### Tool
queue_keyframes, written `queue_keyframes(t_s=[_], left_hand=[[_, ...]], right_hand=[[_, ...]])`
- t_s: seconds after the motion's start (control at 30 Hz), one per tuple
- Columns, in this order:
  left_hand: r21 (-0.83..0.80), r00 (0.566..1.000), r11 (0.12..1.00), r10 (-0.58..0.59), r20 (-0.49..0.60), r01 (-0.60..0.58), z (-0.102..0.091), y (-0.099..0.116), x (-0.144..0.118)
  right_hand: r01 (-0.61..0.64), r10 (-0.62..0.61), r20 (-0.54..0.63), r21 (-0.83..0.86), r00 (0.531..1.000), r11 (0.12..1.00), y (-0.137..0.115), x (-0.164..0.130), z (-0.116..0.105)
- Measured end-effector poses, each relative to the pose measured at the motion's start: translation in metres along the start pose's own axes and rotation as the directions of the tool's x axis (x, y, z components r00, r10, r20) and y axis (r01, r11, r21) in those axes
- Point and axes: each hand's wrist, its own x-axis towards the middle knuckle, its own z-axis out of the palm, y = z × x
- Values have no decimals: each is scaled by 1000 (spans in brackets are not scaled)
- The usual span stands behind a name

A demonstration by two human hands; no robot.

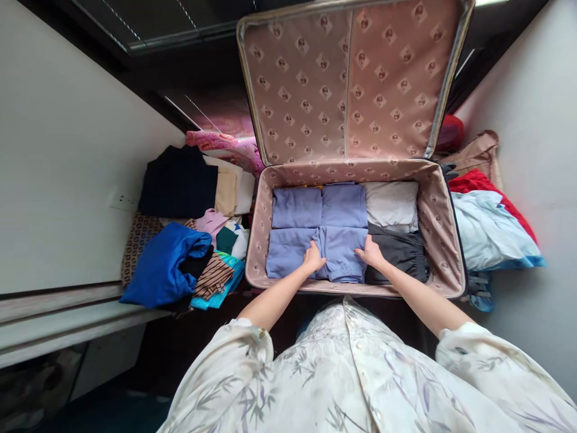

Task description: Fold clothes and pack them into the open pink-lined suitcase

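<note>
Left hand [314, 260], thumb parted from fingers, touches a folded, rectangular periwinkle cloth garment [345, 255] inside the front of the open, pink-fabric-lined suitcase [444, 234]; right hand [371, 252], likewise spread, touches the garment's right edge, beside ruffle-ended charcoal cloth [396, 255].

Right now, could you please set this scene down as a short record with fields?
Suitcase: open, lid raised
Left hand: touching the left edge of the front middle lavender garment
Right hand: touching that garment's right edge
Suitcase's right side: light grey clothes behind dark grey clothes
Left of suitcase: navy cloth, bright blue cloth
Right of suitcase: pale blue cloth, red cloth
</note>
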Motion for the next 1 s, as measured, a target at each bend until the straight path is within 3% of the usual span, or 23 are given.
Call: queue_keyframes(t_s=[0.07,0.1,0.17,0.2,0.3,0.4,0.53,0.63,0.73,0.8,0.83,0.9,0.97,1.0], left_hand=[[171,975,966,209,-72,-195,0,1,-10],[279,938,908,341,-58,-313,2,3,-13],[447,848,744,526,68,-497,11,5,-10],[481,820,685,553,146,-547,17,5,-5],[503,811,640,506,295,-581,38,1,19],[495,843,682,432,321,-538,52,-10,41],[444,825,695,465,322,-565,59,-12,48],[408,817,710,456,354,-574,59,2,40],[322,818,772,415,398,-548,45,17,22],[218,809,794,489,325,-567,24,18,-1],[176,802,786,553,226,-592,9,14,-16],[163,758,759,647,-80,-630,-31,-7,-50],[231,702,803,593,-394,-549,-79,-42,-86],[257,669,857,511,-540,-447,-104,-65,-103]], right_hand=[[153,-173,-55,-267,983,951,-3,-12,-3],[239,-282,-43,-422,958,875,-5,-17,-5],[372,-423,80,-638,903,674,-6,-23,-5],[420,-433,168,-690,885,590,-6,-23,-3],[495,-328,377,-738,866,458,-5,-9,10],[529,-252,466,-739,848,418,-2,13,26],[537,-249,476,-734,844,417,12,28,33],[514,-242,454,-753,858,411,30,31,32],[496,-242,434,-782,868,378,42,35,34],[485,-251,418,-800,873,353,43,37,37],[481,-257,412,-808,874,341,42,37,39],[472,-257,404,-821,878,321,40,35,40],[462,-247,400,-834,883,302,35,31,37],[457,-242,397,-842,885,287,31,29,35]])
